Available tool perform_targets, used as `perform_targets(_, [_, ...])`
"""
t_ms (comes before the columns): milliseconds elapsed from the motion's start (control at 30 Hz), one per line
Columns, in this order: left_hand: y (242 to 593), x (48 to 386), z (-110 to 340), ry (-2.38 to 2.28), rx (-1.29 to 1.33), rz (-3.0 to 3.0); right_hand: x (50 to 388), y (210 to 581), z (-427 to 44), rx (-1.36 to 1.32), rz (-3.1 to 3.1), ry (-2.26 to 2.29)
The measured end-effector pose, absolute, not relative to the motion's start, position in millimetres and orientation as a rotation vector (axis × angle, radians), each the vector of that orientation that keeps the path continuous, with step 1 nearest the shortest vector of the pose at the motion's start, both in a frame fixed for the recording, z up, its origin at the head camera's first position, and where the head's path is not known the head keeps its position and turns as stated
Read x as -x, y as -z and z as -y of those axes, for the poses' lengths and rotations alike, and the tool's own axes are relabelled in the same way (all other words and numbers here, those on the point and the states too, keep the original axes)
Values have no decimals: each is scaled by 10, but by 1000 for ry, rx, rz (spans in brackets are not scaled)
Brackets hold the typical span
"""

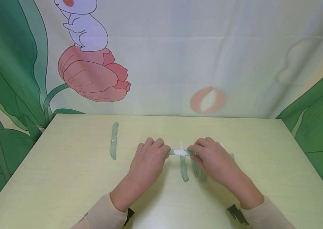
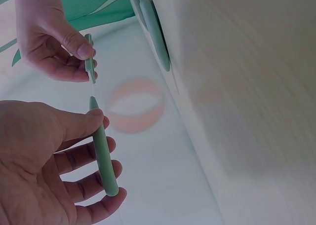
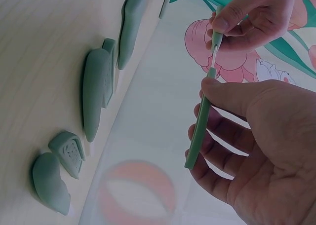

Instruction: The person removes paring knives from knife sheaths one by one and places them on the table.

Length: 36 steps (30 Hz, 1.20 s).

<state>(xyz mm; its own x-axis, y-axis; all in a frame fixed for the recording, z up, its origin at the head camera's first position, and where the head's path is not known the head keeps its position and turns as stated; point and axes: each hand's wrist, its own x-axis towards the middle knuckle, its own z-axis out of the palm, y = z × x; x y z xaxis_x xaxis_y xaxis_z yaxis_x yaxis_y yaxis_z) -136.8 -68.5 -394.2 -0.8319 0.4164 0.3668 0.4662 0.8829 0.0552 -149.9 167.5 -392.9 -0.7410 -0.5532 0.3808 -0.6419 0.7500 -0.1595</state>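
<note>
Between the two hands, above the table, a knife's white blade (image 1: pixel 180 152) shows in the head view. My left hand (image 1: pixel 149 160) pinches the green handle (image 2: pixel 104 161) between thumb and fingers, as the left wrist view shows. My right hand (image 1: pixel 214 160) grips a slim green piece (image 3: pixel 198 129) at the blade's other end, thumb on one side and fingers on the other. Only a short stretch of blade is visible between the two green parts. Under the hands, another green handle (image 1: pixel 184 168) with a white blade lies on the table, partly covered by the held knife.
A green knife (image 1: pixel 114 140) with a narrow white gap lies at the table's left. More green pieces lie beneath my right hand, including a long handle (image 3: pixel 94 96), a slotted piece (image 3: pixel 69 153) and a short curved piece (image 3: pixel 49 183). Printed cloth (image 1: pixel 161 63) hangs behind the table.
</note>
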Motion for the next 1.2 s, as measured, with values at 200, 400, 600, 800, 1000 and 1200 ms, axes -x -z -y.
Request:
perform_targets(200, [3943, 1366, 685, 195, 653, 2706, 1494, 3924, -1677, -918, 2647, -412])
perform_targets(400, [3945, 1367, 684, 190, 644, 2711, 1492, 3919, -1680, -906, 2657, -415])
perform_targets(600, [3945, 1373, 686, 197, 643, 2703, 1500, 3926, -1685, -911, 2650, -404])
perform_targets(800, [3945, 1373, 688, 194, 645, 2704, 1504, 3925, -1686, -914, 2640, -405])
perform_targets(1000, [3945, 1377, 688, 192, 644, 2705, 1501, 3924, -1686, -905, 2653, -403])
perform_targets(1200, [3947, 1373, 690, 187, 641, 2702, 1502, 3921, -1683, -898, 2661, -398])
